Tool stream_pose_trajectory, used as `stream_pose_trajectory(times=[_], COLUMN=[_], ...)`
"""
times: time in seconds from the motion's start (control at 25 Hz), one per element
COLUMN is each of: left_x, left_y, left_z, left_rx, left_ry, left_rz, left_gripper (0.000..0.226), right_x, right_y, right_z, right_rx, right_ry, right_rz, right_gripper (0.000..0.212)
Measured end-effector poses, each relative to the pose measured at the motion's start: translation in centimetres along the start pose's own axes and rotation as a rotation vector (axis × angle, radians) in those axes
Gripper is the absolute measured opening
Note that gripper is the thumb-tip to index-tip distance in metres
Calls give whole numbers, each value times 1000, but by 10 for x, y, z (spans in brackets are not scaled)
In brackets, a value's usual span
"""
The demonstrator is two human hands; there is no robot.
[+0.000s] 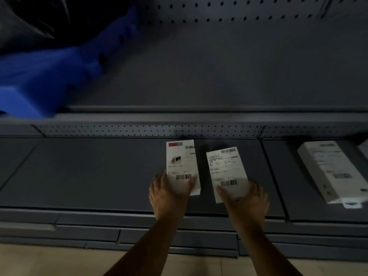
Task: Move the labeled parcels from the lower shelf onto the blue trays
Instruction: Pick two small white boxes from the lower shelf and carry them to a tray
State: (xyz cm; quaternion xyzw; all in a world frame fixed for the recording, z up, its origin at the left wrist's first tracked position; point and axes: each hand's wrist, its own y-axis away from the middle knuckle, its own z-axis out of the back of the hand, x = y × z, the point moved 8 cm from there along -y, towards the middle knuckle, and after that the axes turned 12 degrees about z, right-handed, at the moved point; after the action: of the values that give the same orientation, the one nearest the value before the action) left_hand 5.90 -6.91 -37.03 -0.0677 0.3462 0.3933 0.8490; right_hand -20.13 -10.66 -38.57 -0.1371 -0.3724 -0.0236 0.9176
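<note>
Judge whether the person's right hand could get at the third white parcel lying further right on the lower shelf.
Probably not yet: the right hand already grips a labeled parcel, though nothing blocks the shelf toward the third parcel.

Two white labeled parcels over the grey lower shelf [99,172], side by side and apart. Left parcel [182,162]: flat box, label up, red-and-grey strip at far end, barcodes near both ends, near end gripped. Right parcel [226,170]: flat box, label up, tilted slightly leftward, near end gripped. Third parcel [332,172]: longer white box, lying flat at shelf's right. Blue tray [49,76]: upper shelf, far left, blurred.
</note>
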Motion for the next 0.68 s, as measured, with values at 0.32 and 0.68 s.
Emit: stream_pose_trajectory(times=[0.32, 0.68], left_x=[-12, 37], left_y=[15, 38], left_z=[-12, 52], left_rx=[123, 204], left_ry=[267, 967], left_rz=[78, 532], left_gripper=[83, 56], right_x=[13, 8], right_y=[-4, 26], right_z=[-4, 5], right_rx=[-55, -36], right_ry=[-344, -554], right_rz=[-128, -470], right_gripper=[41, 23])
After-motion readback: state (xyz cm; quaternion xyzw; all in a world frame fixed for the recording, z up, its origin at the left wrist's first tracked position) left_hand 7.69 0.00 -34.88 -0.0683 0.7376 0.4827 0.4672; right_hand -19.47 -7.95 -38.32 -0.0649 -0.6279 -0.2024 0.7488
